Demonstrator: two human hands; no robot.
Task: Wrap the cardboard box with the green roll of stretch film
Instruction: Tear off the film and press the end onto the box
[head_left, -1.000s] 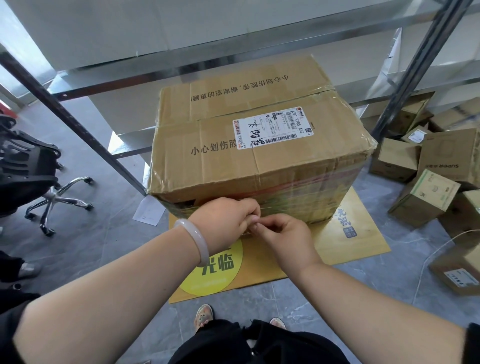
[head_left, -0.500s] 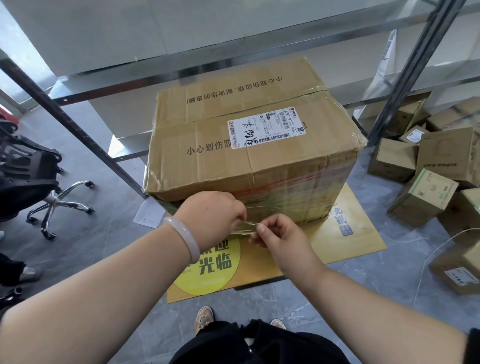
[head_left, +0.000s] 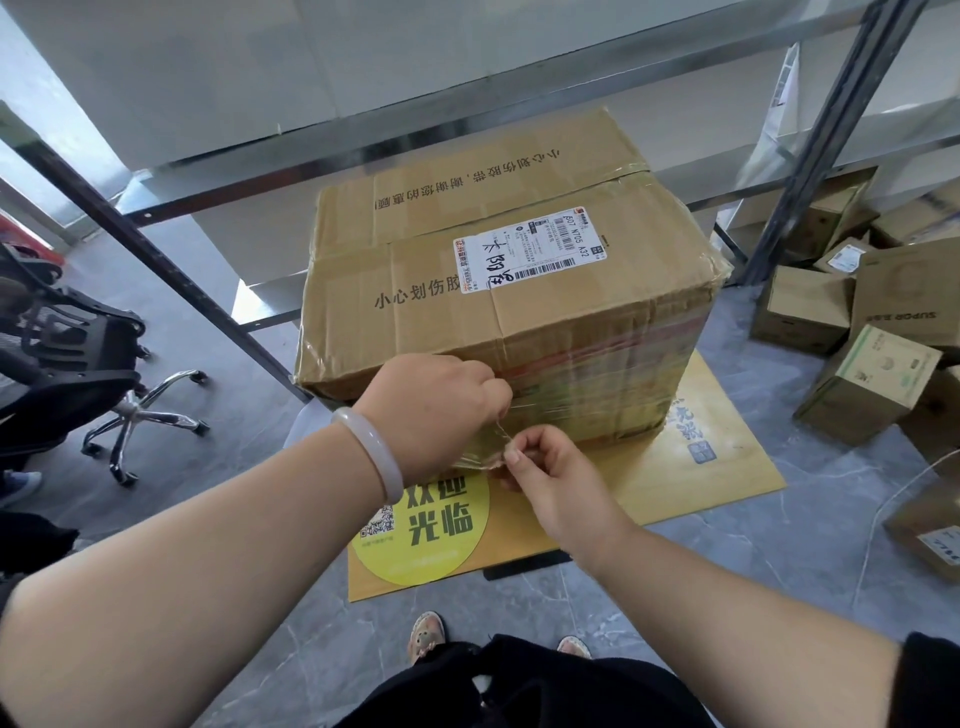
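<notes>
The cardboard box (head_left: 498, 291) stands at the centre of the view on a yellow floor mat (head_left: 691, 488), its top bearing a white shipping label (head_left: 527, 260). Clear stretch film (head_left: 597, 384) already bands the near side face, with the box's coloured printing showing through it. At 6 o'clock from the box, both hands meet just in front of its lower near edge. The left hand (head_left: 436, 410), wearing a pale bangle (head_left: 371, 449) on the wrist, is closed, with its fingertips pinching a loose strip of film. The right hand (head_left: 550, 478) pinches the same strip between thumb and forefinger, just below and touching the left. The strip (head_left: 483, 457) is bunched and wrinkled between them. The roll cannot be made out. At 9 o'clock stands a black office chair (head_left: 78, 358); at 3 o'clock, small cartons (head_left: 857, 374) lie on the grey floor. Metal shelving (head_left: 415, 150) crosses at 12 o'clock.
</notes>
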